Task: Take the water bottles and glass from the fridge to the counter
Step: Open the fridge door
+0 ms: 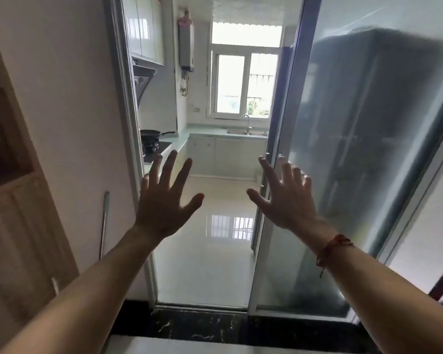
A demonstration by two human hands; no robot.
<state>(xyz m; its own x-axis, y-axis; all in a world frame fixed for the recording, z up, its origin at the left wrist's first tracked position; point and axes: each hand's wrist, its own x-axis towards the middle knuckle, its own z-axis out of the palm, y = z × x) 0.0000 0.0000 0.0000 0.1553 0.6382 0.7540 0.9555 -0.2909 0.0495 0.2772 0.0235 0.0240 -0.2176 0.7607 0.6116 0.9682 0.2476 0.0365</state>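
Black marble threshold (215, 325) lies nearest, a likely trip when stepping in. Left hand (164, 208) and right hand (289, 203) hover, fingers (168, 167) spread wide, holding nothing. Behind the frosted glass door (279, 264) stands the fridge (363, 118); bottles and glass are hidden, presumably inside. Farthest, the desk (205, 135) runs under the window (243, 83).

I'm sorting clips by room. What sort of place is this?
Most likely a home kitchen, seen from its doorway: a sink under the window, a pan on the hob, and a fridge behind the glass door.
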